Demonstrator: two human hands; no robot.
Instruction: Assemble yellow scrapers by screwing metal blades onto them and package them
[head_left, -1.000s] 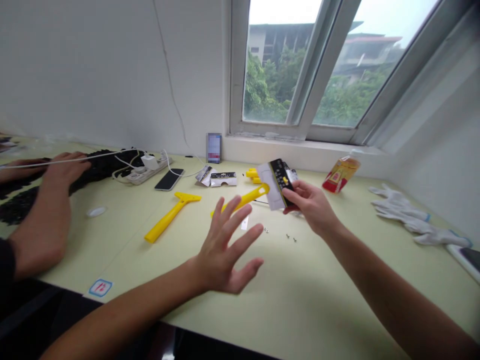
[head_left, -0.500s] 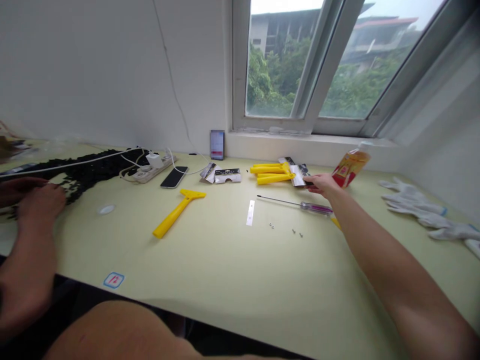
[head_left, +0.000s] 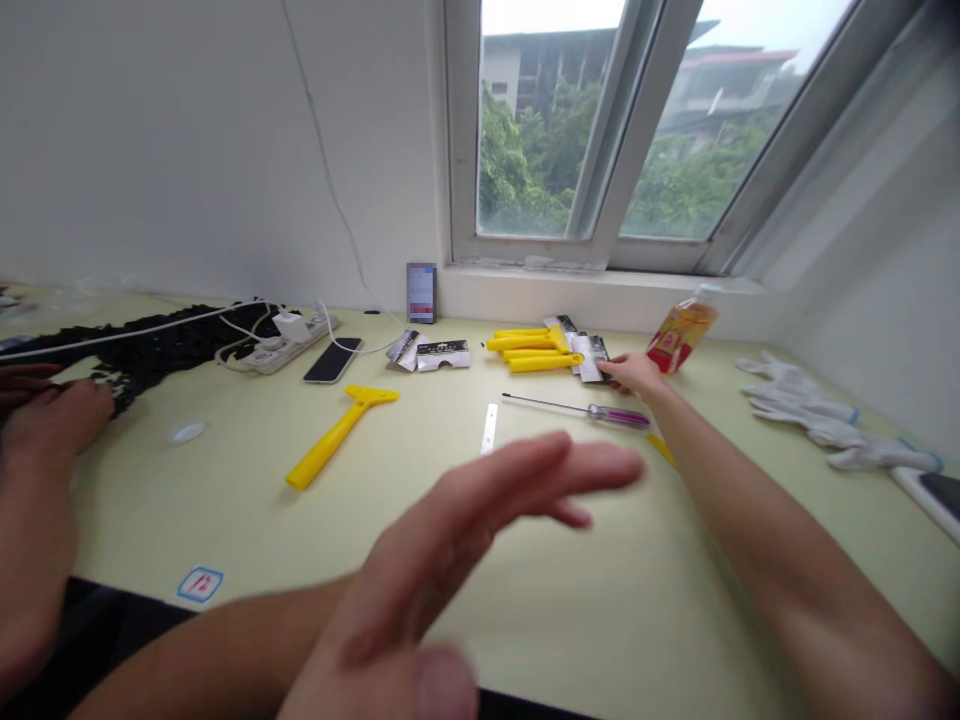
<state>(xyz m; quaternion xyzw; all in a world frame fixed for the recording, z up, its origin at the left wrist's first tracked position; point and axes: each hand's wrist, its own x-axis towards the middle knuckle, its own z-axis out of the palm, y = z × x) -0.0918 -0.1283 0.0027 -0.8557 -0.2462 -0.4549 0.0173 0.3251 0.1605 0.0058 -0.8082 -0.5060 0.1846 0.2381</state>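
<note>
My left hand (head_left: 465, 530) is raised over the front of the table, blurred and close to the camera. Its fingers are stretched out, with nothing in them. At the back right, my right hand (head_left: 631, 372) has its fingers closed at the black-and-silver head end of a yellow-handled scraper (head_left: 546, 364), one of several lying in a pile. Some of its fingertips are hidden. A screwdriver (head_left: 577, 406) with a clear purple handle lies just in front of that hand. A flat metal blade (head_left: 490, 428) is partly covered by my left hand. Left of it lies a yellow scraper handle (head_left: 337, 440).
Behind my right hand stands a bottle of red drink (head_left: 682, 335); white gloves (head_left: 802, 410) lie to the right. Cardboard sleeves (head_left: 442, 355), a phone (head_left: 334, 361) and a power strip (head_left: 292, 345) line the back. At far left, another person's hands (head_left: 56, 420) touch black pieces (head_left: 161, 345).
My left hand has come up from below into view over the table, fingers extended. My right hand stays at the scraper pile. The view has shifted slightly to the right.
</note>
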